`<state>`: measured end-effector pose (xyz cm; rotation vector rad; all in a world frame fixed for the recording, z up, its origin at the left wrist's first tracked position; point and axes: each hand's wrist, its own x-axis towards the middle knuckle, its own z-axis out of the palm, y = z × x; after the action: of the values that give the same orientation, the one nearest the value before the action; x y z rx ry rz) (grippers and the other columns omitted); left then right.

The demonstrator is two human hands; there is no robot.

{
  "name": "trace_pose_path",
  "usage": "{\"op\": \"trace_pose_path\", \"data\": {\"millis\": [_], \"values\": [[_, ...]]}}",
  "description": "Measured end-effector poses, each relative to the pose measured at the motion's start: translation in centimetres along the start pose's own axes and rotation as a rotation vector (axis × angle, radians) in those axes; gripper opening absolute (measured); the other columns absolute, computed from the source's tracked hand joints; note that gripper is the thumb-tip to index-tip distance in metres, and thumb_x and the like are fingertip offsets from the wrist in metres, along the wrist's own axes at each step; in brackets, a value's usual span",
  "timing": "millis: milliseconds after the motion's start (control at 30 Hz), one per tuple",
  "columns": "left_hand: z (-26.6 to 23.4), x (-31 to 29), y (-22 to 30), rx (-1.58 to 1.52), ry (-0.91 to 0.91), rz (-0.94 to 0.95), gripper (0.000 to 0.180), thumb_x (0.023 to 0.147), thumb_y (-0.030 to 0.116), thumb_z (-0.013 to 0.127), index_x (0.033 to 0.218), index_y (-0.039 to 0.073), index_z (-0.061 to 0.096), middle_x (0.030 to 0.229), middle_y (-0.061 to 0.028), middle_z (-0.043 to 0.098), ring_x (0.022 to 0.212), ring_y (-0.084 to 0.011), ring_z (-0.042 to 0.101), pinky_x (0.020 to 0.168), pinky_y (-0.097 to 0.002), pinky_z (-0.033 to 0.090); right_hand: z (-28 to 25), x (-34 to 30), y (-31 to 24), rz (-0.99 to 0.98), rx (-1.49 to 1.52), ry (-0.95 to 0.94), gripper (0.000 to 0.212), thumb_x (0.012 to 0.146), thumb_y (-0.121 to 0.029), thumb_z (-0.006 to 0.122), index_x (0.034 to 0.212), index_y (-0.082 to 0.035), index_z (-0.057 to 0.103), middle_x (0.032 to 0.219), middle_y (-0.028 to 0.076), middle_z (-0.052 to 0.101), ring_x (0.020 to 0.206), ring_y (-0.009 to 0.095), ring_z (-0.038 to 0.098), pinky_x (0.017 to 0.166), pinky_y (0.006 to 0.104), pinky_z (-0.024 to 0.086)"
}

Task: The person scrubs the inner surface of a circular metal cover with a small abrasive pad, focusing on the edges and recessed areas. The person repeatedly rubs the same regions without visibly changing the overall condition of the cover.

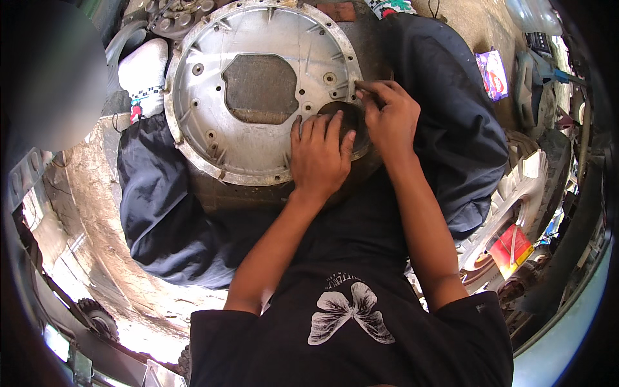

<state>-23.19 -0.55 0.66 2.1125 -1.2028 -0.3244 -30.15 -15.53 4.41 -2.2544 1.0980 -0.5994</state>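
A round grey metal bell housing (251, 147) lies between my outstretched legs, its rim lined with bolt holes. It has a large opening at its middle and a round one at its lower right. My left hand (319, 151) rests on its lower right part beside the round opening, fingers stretched out and slightly apart, gripping nothing. At the right rim, my right hand (393, 119) is closed in a pinch against the edge. Whatever is between those fingertips, if anything, is too small and covered to make out.
Another metal part (177, 16) sits at the far left, beyond my sock-covered foot (143, 74). On the right lie a purple wrapper (492, 75), a grey sandal (529, 90) and a red and yellow packet (509, 250). A blurred round shape blocks the upper left.
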Motion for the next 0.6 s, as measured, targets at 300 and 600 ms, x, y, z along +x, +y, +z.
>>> {"op": "trace_pose_path", "data": {"millis": [300,600], "values": [[0.2,-0.4,0.1,0.100,-0.076,0.055,0.050,0.103,0.045,0.068,0.131,0.004,0.075,0.119,-0.0146,0.072,0.120,-0.0332,0.064,0.124,-0.0615,0.035,0.3,1.0,0.2,-0.072,-0.123,-0.015,0.016,0.089,-0.006,0.083,0.104,-0.008,0.086,0.096,0.014,0.079,0.082,0.032,0.077,0.075,0.0385,0.059],[-0.2,-0.5,0.0,0.067,-0.184,0.081,0.047,0.094,0.053,0.076,0.106,0.008,0.085,0.112,-0.0091,0.077,0.118,-0.0314,0.067,0.126,-0.0630,0.032,-0.3,1.1,-0.3,-0.040,-0.092,-0.073,0.019,0.088,-0.006,0.085,0.106,-0.009,0.087,0.094,0.014,0.078,0.080,0.031,0.076,0.073,0.0391,0.058]]}}
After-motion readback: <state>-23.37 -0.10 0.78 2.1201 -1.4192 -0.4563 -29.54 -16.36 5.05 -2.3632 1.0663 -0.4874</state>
